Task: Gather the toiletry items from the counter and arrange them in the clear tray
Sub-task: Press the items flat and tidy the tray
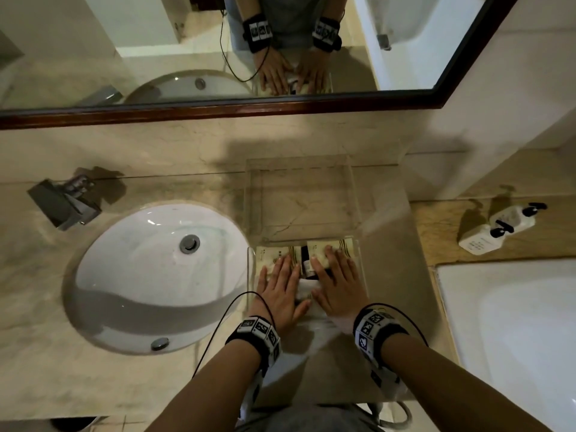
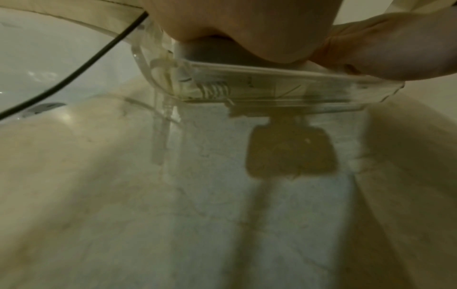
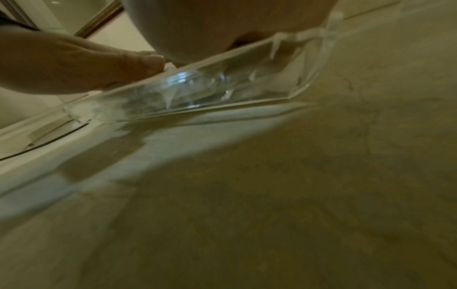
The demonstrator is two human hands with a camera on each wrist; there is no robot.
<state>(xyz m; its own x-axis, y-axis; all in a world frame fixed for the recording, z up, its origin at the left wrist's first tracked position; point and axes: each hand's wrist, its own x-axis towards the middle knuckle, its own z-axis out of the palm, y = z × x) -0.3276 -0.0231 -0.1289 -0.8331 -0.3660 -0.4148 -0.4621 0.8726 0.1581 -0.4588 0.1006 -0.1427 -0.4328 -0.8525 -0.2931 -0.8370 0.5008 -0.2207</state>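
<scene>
Your left hand point(image 1: 280, 289) and right hand point(image 1: 338, 286) lie flat, fingers straight, pressing the toiletry items point(image 1: 307, 263) inside the clear tray point(image 1: 251, 260). Beyond your fingertips a second clear tray point(image 1: 252, 194) sits; the sink point(image 1: 149, 275) lies beside your left hand.

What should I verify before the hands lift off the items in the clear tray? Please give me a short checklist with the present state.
1. Left hand flat on the packets: ok.
2. Right hand flat on the packets: ok.
3. Dark bottle inside the clear tray, lying between the hands: ok.
4. Items neatly arranged under the palms: cannot tell, hidden.
5. Two white pump bottles gathered: not ok, they stand on the ledge to the right.
</scene>
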